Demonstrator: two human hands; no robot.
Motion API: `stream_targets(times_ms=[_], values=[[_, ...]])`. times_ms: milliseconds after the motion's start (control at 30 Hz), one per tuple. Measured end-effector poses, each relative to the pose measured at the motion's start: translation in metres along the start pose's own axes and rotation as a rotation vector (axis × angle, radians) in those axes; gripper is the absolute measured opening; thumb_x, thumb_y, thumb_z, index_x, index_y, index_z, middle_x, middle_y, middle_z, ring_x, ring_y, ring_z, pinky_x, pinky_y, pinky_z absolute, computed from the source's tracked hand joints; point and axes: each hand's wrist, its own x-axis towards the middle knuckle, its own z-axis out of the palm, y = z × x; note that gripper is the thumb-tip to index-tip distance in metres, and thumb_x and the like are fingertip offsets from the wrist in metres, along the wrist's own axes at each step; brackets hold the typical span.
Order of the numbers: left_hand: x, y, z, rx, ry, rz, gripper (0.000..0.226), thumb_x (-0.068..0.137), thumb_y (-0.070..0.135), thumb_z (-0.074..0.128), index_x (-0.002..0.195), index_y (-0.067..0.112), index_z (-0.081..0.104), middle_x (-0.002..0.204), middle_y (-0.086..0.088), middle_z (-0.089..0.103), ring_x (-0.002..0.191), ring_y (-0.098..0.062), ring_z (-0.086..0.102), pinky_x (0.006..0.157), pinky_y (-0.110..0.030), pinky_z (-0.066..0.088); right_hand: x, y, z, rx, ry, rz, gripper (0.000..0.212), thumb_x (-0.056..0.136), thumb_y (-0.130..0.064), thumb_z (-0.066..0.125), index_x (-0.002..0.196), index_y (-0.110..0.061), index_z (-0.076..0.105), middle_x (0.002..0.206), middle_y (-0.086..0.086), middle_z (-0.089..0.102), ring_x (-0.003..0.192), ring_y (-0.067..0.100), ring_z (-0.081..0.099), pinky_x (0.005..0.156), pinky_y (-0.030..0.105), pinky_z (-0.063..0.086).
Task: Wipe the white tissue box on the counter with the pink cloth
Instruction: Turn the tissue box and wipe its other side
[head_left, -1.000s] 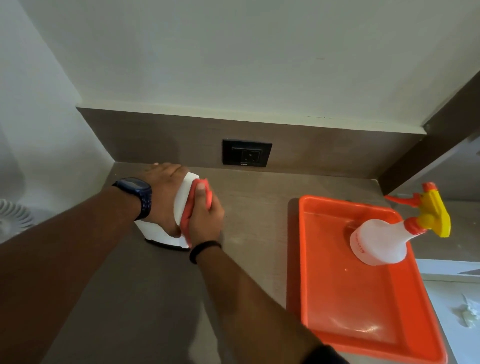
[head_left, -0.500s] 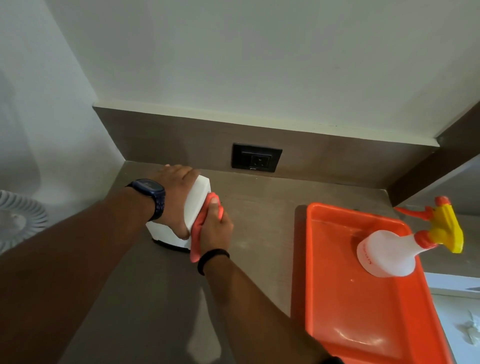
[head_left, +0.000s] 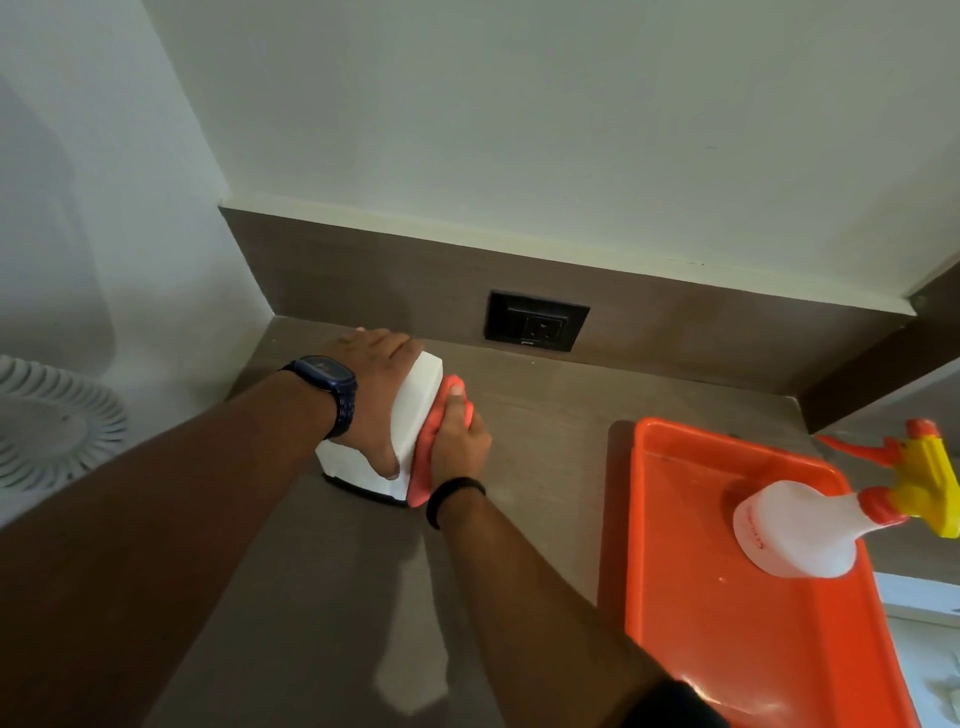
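The white tissue box (head_left: 415, 410) stands on the brown counter (head_left: 332, 597) near the back left corner, on a dark base. My left hand (head_left: 376, 395), with a dark watch on the wrist, lies over the box's top and grips it. My right hand (head_left: 460, 441) presses the pink cloth (head_left: 428, 457) flat against the box's right side, thumb pointing up along the cloth. Most of the box's top and left side is hidden under my left hand.
An orange tray (head_left: 675, 597) lies on the counter to the right, holding a white spray bottle (head_left: 795, 525) with a yellow and red trigger. A black wall socket (head_left: 535, 320) sits in the brown backsplash behind the box. A white vented object (head_left: 47, 421) is at far left.
The camera has shifted, so everything sits further right in view. My right hand with the cloth has slid slightly along the box's right side. My left hand keeps its hold.
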Motion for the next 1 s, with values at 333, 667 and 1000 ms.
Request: stream_targets(times_ms=[333, 667, 1000], values=[[0.001, -0.002, 0.002, -0.033, 0.025, -0.002, 0.105, 0.021, 0.073, 0.069, 0.11, 0.027, 0.037, 0.108, 0.006, 0.049, 0.091, -0.015, 0.045, 0.091, -0.034, 0.04, 0.001, -0.008, 0.011, -0.025, -0.011, -0.227, 0.03, 0.097, -0.036, 0.058, 0.084, -0.014, 0.074, 0.08, 0.003, 0.074, 0.08, 0.016, 0.069, 0.079, 0.037, 0.058], [0.001, -0.001, 0.001, -0.015, 0.003, 0.015, 0.125, 0.024, 0.072, 0.071, 0.132, 0.023, 0.029, 0.129, 0.001, 0.045, 0.115, -0.021, 0.045, 0.103, -0.039, 0.036, -0.007, 0.0, 0.002, -0.034, 0.035, 0.024, 0.028, 0.098, -0.04, 0.056, 0.095, -0.016, 0.071, 0.083, -0.005, 0.07, 0.077, 0.008, 0.064, 0.055, 0.01, 0.049], [0.002, -0.004, 0.004, -0.037, 0.027, 0.018, 0.113, 0.025, 0.07, 0.073, 0.121, 0.023, 0.036, 0.118, 0.003, 0.05, 0.107, -0.018, 0.047, 0.101, -0.039, 0.038, 0.0, -0.025, 0.012, -0.095, 0.013, -0.132, 0.022, 0.095, -0.04, 0.06, 0.084, -0.027, 0.073, 0.083, -0.01, 0.073, 0.083, 0.004, 0.066, 0.081, 0.026, 0.053]])
